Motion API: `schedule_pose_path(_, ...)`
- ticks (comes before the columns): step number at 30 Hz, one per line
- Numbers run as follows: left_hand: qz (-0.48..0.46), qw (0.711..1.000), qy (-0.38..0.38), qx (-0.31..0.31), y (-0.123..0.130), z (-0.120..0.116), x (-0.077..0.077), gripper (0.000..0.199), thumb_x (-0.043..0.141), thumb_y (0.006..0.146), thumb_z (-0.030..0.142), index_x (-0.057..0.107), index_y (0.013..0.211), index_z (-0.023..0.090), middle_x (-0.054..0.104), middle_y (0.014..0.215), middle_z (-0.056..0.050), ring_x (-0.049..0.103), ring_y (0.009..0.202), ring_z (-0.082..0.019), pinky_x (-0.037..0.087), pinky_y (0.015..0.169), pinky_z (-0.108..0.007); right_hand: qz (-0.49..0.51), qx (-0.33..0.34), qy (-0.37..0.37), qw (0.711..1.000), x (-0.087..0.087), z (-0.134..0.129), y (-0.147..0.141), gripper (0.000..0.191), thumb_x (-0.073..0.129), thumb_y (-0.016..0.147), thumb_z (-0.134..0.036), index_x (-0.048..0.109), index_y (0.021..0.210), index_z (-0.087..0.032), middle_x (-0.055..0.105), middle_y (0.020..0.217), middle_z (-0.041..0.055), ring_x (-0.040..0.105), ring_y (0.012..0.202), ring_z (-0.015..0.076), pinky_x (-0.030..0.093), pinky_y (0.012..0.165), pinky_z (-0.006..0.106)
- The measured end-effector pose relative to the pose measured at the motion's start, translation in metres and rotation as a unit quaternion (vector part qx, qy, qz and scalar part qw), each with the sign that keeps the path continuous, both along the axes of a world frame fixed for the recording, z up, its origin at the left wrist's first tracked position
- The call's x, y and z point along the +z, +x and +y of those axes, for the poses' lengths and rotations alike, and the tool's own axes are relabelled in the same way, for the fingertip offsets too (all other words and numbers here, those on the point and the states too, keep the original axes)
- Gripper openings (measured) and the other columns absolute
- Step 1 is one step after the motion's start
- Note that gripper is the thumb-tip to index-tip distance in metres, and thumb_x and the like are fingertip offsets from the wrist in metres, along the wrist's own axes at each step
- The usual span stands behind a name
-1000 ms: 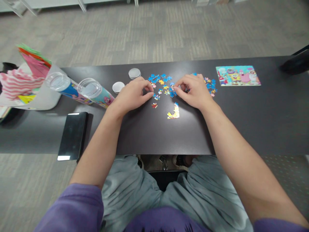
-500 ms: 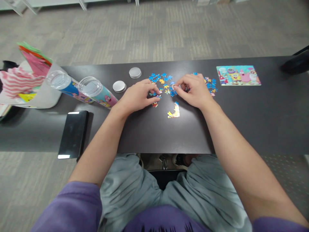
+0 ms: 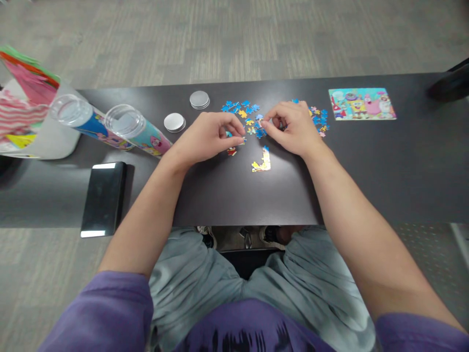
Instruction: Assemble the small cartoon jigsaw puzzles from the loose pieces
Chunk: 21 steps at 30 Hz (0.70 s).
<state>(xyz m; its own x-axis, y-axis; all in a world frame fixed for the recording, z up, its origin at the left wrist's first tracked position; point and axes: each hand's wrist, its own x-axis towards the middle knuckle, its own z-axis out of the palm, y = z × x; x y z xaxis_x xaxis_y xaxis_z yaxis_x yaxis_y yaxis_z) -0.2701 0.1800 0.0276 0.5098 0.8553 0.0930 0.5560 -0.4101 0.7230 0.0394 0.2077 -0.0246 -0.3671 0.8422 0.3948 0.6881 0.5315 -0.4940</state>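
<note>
- Presently, left hand is palm-down over the dark bench, thumb and index finger curved with a small gap between them, at the loose puzzle pieces; cannot tell whether a piece is gripped.
- Right hand: thumb and index tips brought together at the right side of that cluster; any piece between them is hidden.
- Joined section: L-shaped, mostly yellow, flat on the bench, nearer the person than the cluster.
- Red piece: just below the left thumb.
- Further pieces: beside the right hand, on its outer side.
- Picture card: flat, farther right.
- Left side: round lids, two clear-topped canisters lying tilted, white container, black device.
</note>
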Motion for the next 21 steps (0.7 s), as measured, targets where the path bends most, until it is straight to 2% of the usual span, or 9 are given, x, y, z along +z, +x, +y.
schedule_pose_path(4, -0.007, 0.996, -0.071, -0.055, 0.002, -0.006, 0.01, 0.024, 0.094, 0.102, 0.043, 0.092, 0.117, 0.025, 0.092, 0.101, -0.006, 0.082, 0.088, -0.022, 0.062, 0.082, -0.037, 0.0, -0.003, -0.007, 1.0, -0.002, 0.0, 0.0, 0.027, 0.073, 0.117, -0.058, 0.078, 0.106, -0.033, 0.075, 0.092, 0.0077, 0.074, 0.095, 0.039, 0.054, 0.113, 0.065)
schedule_pose_path(9, -0.014, 0.983, -0.144, -0.109, 0.009, -0.014, 0.013, 0.019, 0.096, 0.099, 0.04, 0.09, 0.109, 0.026, 0.087, 0.086, -0.002, 0.082, 0.085, -0.021, 0.065, 0.083, -0.036, -0.016, -0.013, -0.022, 1.0, 0.0, 0.0, 0.001, 0.036, 0.075, 0.119, -0.067, 0.079, 0.106, -0.034, 0.077, 0.093, 0.0096, 0.075, 0.098, 0.0421, 0.056, 0.117, 0.068)
schedule_pose_path(16, 0.01, 0.985, -0.146, -0.092, 0.019, -0.019, 0.011, 0.01, 0.096, 0.099, 0.028, 0.088, 0.103, 0.025, 0.076, 0.073, 0.004, 0.078, 0.077, -0.019, 0.064, 0.083, -0.035, -0.037, -0.029, -0.033, 0.998, 0.007, -0.004, 0.0, 0.043, 0.072, 0.119, -0.079, 0.08, 0.107, -0.038, 0.08, 0.095, 0.0097, 0.074, 0.102, 0.0442, 0.058, 0.115, 0.068)
schedule_pose_path(21, 0.016, 0.987, -0.129, -0.093, 0.022, -0.021, 0.01, 0.01, 0.096, 0.098, 0.025, 0.087, 0.1, 0.025, 0.072, 0.07, 0.006, 0.077, 0.076, -0.019, 0.065, 0.087, -0.035, -0.026, -0.023, -0.032, 0.999, 0.007, -0.005, 0.0, 0.047, 0.072, 0.12, -0.081, 0.076, 0.104, -0.037, 0.079, 0.095, 0.0083, 0.074, 0.102, 0.041, 0.056, 0.112, 0.065)
